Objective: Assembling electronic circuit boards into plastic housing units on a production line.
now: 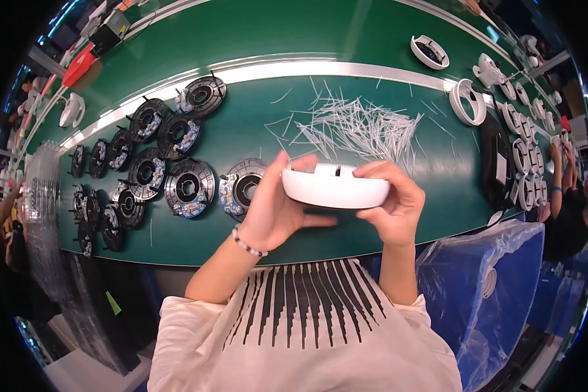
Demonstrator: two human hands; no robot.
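1. Both hands clasp a round white plastic housing (pixel 335 187) held edge-on above the green conveyor belt (pixel 255 39), just below the picture's middle.
2. The left hand (pixel 276 208) closes on the housing's nine-o'clock end, thumb on top, fingers underneath; a beaded bracelet (pixel 247 244) circles that wrist.
3. The right hand (pixel 393 202) wraps the three-o'clock end, fingers curled over the upper rim.
4. At twelve o'clock from the housing a loose heap of thin white strips (pixel 356 124) lies on the belt.
5. At nine o'clock sit black round assemblies with small circuit boards (pixel 188 188), the nearest just beside the left hand.
6. Towards two o'clock white ring-shaped parts (pixel 468 102) line the belt's far edge.
7. At four o'clock a blue plastic bag (pixel 483 281) stands beside the person.
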